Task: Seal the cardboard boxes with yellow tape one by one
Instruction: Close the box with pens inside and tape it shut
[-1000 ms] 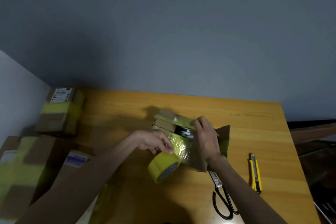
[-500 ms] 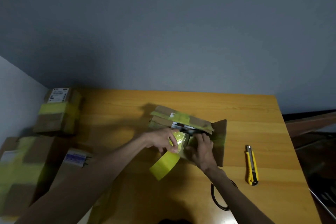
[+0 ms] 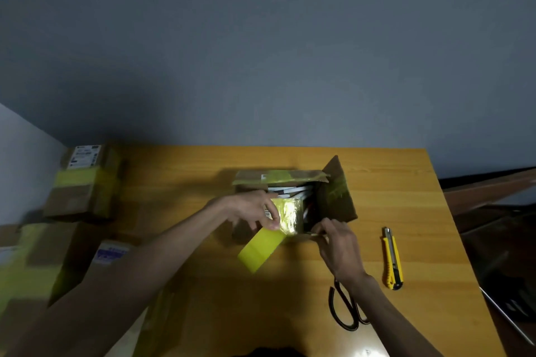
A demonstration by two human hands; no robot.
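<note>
The round roll of yellow sticky tape (image 3: 261, 248) is gripped by the left hand (image 3: 249, 207), with the fingers curled over its top edge. The right hand (image 3: 340, 246) is closed too. A thin near edge of the small brown cardboard box (image 3: 338, 200) looks to be pinched between its thumb and fingertips. The box is likely held this way so it cannot slide while tape is pulled.

The box is set in the middle of the orange-brown wooden table (image 3: 406, 182). It is not sealed yet. One flap is open at 12 o'clock and one is stood up at 3 o'clock. White and dark things can be seen inside, but what they are cannot be told. The roll is kept just beside the box, at 7 o'clock. A shiny, crinkled strip of yellow tape (image 3: 290, 213) seems to run from the roll up over the open top. The flaps will probably have to be folded shut before it is pressed down.

A yellow plastic box-cutter knife (image 3: 392, 258) is laid at 4 o'clock, near the right hand. Black-handled metal scissors (image 3: 343, 313) are laid at 5 o'clock, partly hidden under the right arm. They are likely kept close so the tape can be cut.

At 9 o'clock, well apart, other brown boxes with yellow tape bands (image 3: 84, 185) are stacked. Those look finished and put out of the way.
</note>
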